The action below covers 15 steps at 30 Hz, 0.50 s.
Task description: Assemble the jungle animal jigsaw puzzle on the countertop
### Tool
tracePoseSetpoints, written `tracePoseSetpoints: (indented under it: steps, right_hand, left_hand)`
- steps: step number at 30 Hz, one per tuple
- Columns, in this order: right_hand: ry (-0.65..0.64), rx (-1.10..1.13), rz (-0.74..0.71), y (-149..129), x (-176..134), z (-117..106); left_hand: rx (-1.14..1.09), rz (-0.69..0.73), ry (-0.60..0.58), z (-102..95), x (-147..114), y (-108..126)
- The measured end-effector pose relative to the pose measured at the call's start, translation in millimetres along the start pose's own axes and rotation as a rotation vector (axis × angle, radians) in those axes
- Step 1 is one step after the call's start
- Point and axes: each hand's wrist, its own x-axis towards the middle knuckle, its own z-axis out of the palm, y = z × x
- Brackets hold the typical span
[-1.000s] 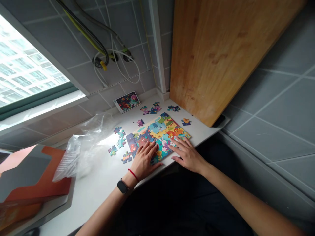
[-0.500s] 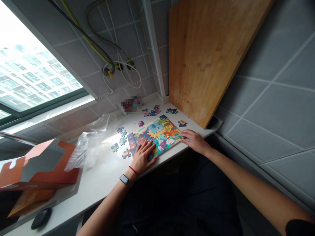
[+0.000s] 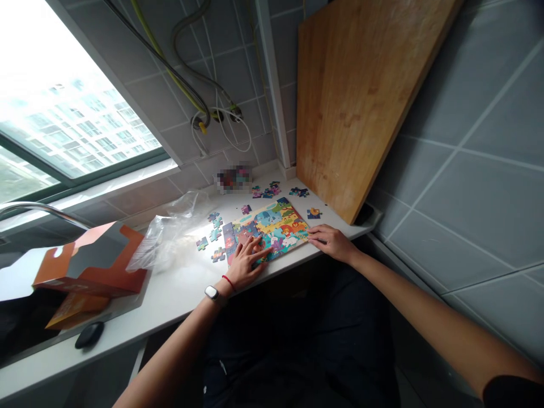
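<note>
A colourful jigsaw puzzle [image 3: 272, 222] is lying at the centre of the frame, on the white counter [image 3: 176, 294]. The left hand [image 3: 245, 265] is resting palm down over its lower-left part, its grip spreading wide and flat and holding nothing. The right hand [image 3: 334, 242] is touching the puzzle's right edge, fingers held together and thumb just below; whether its grip is pinching that edge, I cannot tell. Loose pieces [image 3: 216, 233] are lying just left of the puzzle, an orange-and-blue piece [image 3: 314, 213] is lying near its upper right, and more pieces [image 3: 267, 190] are clustering above it, near a blurred-out card [image 3: 233, 178]. Farther out, clear plastic wrapping [image 3: 168, 235] is sprawling left of centre, an orange box [image 3: 102, 258] is standing at the lower left, and a wooden board [image 3: 361, 107] is leaning at the upper right
</note>
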Motion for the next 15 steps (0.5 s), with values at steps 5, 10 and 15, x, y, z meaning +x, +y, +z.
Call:
tracePoseSetpoints:
  steps: [5,10,15]
  right_hand:
    - [0.05,-0.113,-0.038,-7.9,-3.8,3.9]
    - [0.087,-0.228,-0.05,-13.6,-10.6,12.0]
    - [0.091,-0.265,-0.04,-13.2,-11.9,15.4]
  left_hand:
    - [0.093,0.043,-0.039,6.2,0.6,1.7]
    - [0.094,0.044,-0.096,1.7,0.7,3.1]
    - [0.068,0.04,-0.077,-8.1,9.6,12.5]
